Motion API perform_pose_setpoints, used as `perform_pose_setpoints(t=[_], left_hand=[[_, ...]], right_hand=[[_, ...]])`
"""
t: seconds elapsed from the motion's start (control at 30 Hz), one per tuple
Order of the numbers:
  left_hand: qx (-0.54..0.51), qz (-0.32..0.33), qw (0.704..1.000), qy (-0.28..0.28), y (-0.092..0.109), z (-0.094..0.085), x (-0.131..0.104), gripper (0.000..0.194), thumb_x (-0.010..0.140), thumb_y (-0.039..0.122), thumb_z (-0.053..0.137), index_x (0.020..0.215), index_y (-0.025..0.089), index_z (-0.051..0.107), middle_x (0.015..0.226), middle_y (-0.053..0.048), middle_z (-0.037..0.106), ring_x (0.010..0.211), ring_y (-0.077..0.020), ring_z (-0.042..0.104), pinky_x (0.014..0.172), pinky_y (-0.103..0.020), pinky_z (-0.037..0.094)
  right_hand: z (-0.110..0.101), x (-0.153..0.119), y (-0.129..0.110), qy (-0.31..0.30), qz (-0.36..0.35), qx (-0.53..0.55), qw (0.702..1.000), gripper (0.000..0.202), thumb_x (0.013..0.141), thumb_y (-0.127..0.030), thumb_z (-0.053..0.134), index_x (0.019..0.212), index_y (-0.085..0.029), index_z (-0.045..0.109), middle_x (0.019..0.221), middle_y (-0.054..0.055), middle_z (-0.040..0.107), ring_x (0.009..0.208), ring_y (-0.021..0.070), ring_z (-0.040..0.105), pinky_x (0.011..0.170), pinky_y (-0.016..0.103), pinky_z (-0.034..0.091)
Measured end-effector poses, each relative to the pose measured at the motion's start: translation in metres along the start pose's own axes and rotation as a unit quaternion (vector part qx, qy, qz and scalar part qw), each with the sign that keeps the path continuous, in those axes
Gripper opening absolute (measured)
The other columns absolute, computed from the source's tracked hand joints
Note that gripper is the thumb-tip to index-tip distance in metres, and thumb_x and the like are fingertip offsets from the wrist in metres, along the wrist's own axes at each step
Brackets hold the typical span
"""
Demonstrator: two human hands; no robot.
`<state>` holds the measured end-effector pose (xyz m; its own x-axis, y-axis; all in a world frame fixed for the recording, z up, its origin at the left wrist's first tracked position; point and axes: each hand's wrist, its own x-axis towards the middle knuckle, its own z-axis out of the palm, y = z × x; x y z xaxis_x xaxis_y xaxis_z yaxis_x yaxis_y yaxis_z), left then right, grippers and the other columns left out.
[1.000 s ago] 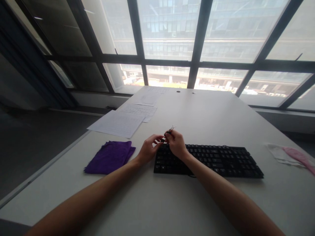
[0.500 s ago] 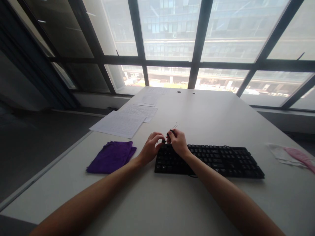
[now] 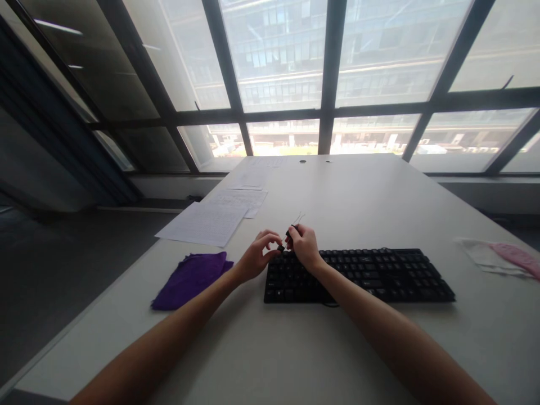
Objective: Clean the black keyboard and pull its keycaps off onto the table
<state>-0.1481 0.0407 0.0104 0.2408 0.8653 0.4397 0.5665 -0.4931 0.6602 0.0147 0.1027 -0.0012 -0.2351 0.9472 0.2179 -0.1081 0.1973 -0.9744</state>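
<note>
The left hand (image 3: 255, 259) is pinching a small, blocky black keycap (image 3: 280, 248); just right of it, the right hand (image 3: 305, 246) is gripping a black-handled wire tool (image 3: 291, 230), slanting toward it.

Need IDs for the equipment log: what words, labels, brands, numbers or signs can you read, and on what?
None can be read with certainty.
Black computer keyboard: pale key legends, too small to read; no brand legible.
Black keycap at the left hand: too small to tell if marked.
Front paper sheet: rows of text, too blurred.
Sheet behind it: rows of text, too faint.
</note>
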Motion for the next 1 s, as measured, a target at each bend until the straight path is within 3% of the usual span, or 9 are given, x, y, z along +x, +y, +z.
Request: perform_pose_setpoints(t=[0.23,0.33,0.4,0.53,0.7,0.83,1.0], left_hand=[[0.036,0.038,0.997,-0.058,0.01,-0.005,0.002,0.015,0.093,0.035,0.062,0.098,0.022,0.065,0.101,-0.007,0.067,0.09,-0.0194,0.056,0.079,-0.033,0.049],[0.021,0.026,0.999,-0.031,0.005,-0.01,0.012,0.022,0.091,0.035,0.064,0.109,0.022,0.066,0.101,-0.007,0.069,0.086,-0.0175,0.059,0.077,-0.031,0.05],[0.022,-0.005,1.0,0.017,-0.009,-0.015,0.026,0.028,0.091,0.037,0.064,0.114,0.022,0.067,0.102,-0.007,0.07,0.085,-0.017,0.061,0.073,-0.029,0.051],[0.102,-0.088,0.985,0.108,-0.057,-0.023,0.067,0.023,0.086,0.035,0.066,0.101,0.02,0.074,0.103,-0.007,0.07,0.082,-0.0163,0.062,0.072,-0.028,0.051],[0.159,-0.147,0.971,0.097,-0.108,-0.012,0.101,0.017,0.078,0.025,0.071,0.092,0.018,0.078,0.097,-0.006,0.072,0.074,-0.0151,0.062,0.077,-0.028,0.052],[0.161,-0.155,0.971,0.083,-0.125,-0.001,0.112,0.02,0.08,0.026,0.069,0.095,0.018,0.079,0.095,-0.006,0.075,0.074,-0.0165,0.063,0.077,-0.028,0.052],[0.175,-0.169,0.966,0.083,-0.139,-0.002,0.125,0.018,0.079,0.023,0.069,0.094,0.019,0.079,0.089,-0.005,0.077,0.078,-0.0191,0.066,0.083,-0.03,0.051]], right_hand=[[-0.001,0.001,-0.003,-0.002,-0.012,-0.036,0.999,0.033,0.088,-0.037,0.051,0.06,-0.02,0.052,0.047,-0.003,0.054,0.041,0.0111,0.049,0.042,0.023,0.036],[0.0,0.002,-0.001,0.003,-0.009,-0.018,1.0,0.031,0.088,-0.036,0.051,0.062,-0.02,0.053,0.051,-0.002,0.056,0.042,0.0114,0.051,0.042,0.023,0.038],[0.001,0.002,0.001,0.009,-0.007,-0.006,1.0,0.029,0.088,-0.037,0.051,0.064,-0.019,0.054,0.053,-0.002,0.057,0.042,0.0114,0.052,0.042,0.023,0.04],[0.001,0.003,0.003,0.011,-0.009,0.004,1.0,0.03,0.088,-0.038,0.051,0.065,-0.019,0.053,0.053,-0.001,0.058,0.042,0.0109,0.052,0.042,0.023,0.04],[0.001,0.003,0.004,0.012,-0.007,0.014,1.0,0.029,0.088,-0.037,0.051,0.065,-0.019,0.053,0.053,-0.002,0.057,0.042,0.0106,0.051,0.042,0.023,0.039],[0.001,0.003,0.002,0.007,-0.003,0.01,1.0,0.031,0.089,-0.037,0.052,0.064,-0.019,0.054,0.053,-0.001,0.057,0.042,0.0109,0.051,0.042,0.023,0.038],[0.001,0.002,-0.001,0.005,-0.002,0.001,1.0,0.033,0.09,-0.037,0.052,0.062,-0.019,0.055,0.052,-0.001,0.058,0.043,0.0108,0.051,0.043,0.023,0.039]])
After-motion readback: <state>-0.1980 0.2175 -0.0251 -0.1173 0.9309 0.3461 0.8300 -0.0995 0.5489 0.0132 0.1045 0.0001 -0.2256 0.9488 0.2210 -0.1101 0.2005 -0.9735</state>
